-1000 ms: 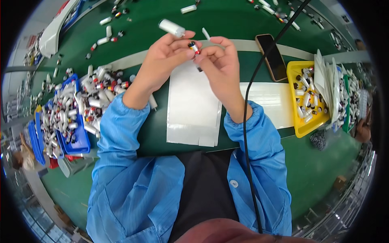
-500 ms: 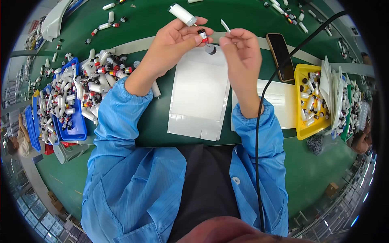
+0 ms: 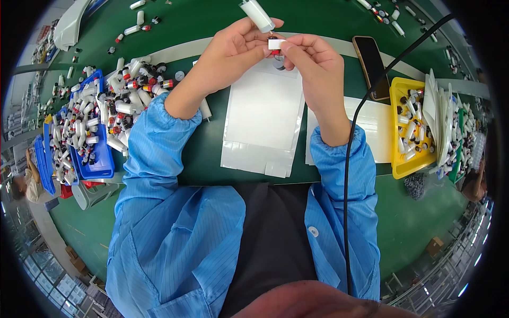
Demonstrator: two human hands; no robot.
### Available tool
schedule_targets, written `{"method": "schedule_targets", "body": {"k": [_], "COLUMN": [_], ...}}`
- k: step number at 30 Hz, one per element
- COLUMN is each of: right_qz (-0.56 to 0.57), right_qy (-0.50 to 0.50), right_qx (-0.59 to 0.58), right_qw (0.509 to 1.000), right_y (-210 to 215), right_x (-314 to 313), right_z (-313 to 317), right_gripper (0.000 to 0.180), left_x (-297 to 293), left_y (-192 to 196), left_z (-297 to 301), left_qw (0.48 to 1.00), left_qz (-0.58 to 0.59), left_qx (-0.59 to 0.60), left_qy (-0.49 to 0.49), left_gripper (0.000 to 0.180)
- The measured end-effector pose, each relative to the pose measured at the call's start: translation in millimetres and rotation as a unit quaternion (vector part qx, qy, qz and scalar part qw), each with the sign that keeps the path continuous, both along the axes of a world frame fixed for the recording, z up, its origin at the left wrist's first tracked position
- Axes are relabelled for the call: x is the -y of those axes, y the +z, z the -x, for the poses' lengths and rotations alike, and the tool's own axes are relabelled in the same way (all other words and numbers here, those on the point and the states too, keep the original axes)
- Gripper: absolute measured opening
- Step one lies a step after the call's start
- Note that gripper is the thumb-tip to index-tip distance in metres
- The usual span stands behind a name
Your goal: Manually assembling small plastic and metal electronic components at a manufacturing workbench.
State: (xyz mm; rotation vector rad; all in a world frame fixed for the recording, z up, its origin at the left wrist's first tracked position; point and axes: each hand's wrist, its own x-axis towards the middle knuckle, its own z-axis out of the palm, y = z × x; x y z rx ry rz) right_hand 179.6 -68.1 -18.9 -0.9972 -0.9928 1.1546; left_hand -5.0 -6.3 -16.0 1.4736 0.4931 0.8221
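Near the white sheet's (image 3: 262, 116) far edge, a white cylinder (image 3: 257, 15) and black-and-red part (image 3: 275, 52) are held in the curled left hand (image 3: 225, 57) while a white tab (image 3: 275, 44) is pinched over the part by the right hand (image 3: 321, 66), both best kept steady and square.

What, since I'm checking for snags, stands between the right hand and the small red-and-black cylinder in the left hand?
Only the flat white rectangular tab that the right hand pinches; it partly covers the cylinder in this view. The thin black cable runs farther right, outside that gap.
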Motion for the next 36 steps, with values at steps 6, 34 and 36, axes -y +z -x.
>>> {"method": "schedule_targets", "body": {"k": [6, 34, 36], "right_qz": [0.001, 0.072, 0.054], "right_qy": [-0.018, 0.146, 0.084], "right_qx": [0.012, -0.168, -0.071], "right_qw": [1.000, 0.972, 0.992], "right_y": [3.8, -8.9, -16.7], "right_x": [2.4, 0.6, -3.7], "right_z": [4.0, 2.1, 5.2], "right_gripper": [0.013, 0.021, 0.015], "left_x": [1.9, 17.5, 13.1], "left_y": [4.3, 42.8, 56.5], "left_z": [1.1, 12.9, 23.4], "left_qw": [1.000, 0.997, 0.998], "left_qz": [0.005, 0.072, -0.004], "left_qx": [-0.012, 0.031, -0.003], "left_qy": [-0.001, -0.027, 0.067], "left_gripper": [0.049, 0.040, 0.036]}}
